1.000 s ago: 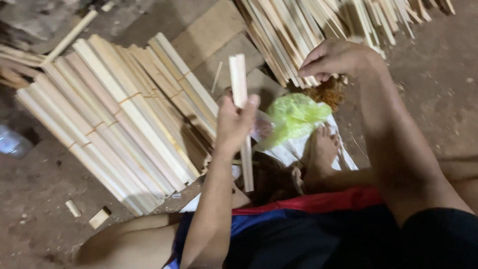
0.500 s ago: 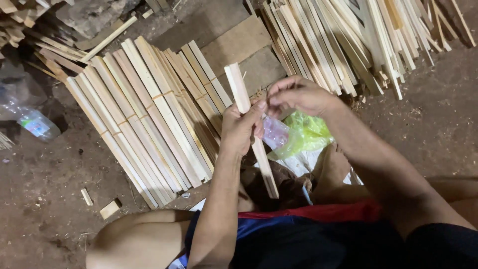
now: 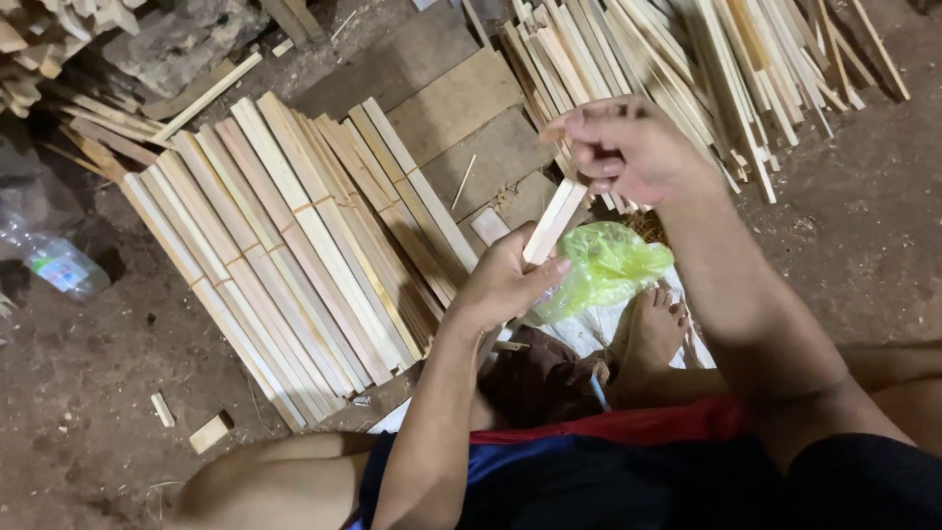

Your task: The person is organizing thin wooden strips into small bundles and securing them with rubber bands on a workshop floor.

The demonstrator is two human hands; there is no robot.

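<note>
My left hand point(image 3: 505, 283) grips a short pale wooden stick point(image 3: 555, 218) near its lower part and holds it tilted up to the right. My right hand point(image 3: 628, 147) hovers just above the stick's upper end, fingers curled together; I cannot see anything held in them. A crumpled green plastic bag point(image 3: 610, 265) lies right behind the left hand, on a white sheet beside my bare foot point(image 3: 653, 329).
Tied bundles of flat wooden slats point(image 3: 294, 245) lie on the dirt floor to the left. A loose heap of thin sticks point(image 3: 687, 59) fills the top right. Flat boards point(image 3: 451, 103) lie between them. A plastic bottle point(image 3: 54, 263) and small off-cuts point(image 3: 211, 432) lie at the left.
The stick is now tilted to the right and sits lower in my left hand. My right hand has lifted from the bag to above the stick's top end.
</note>
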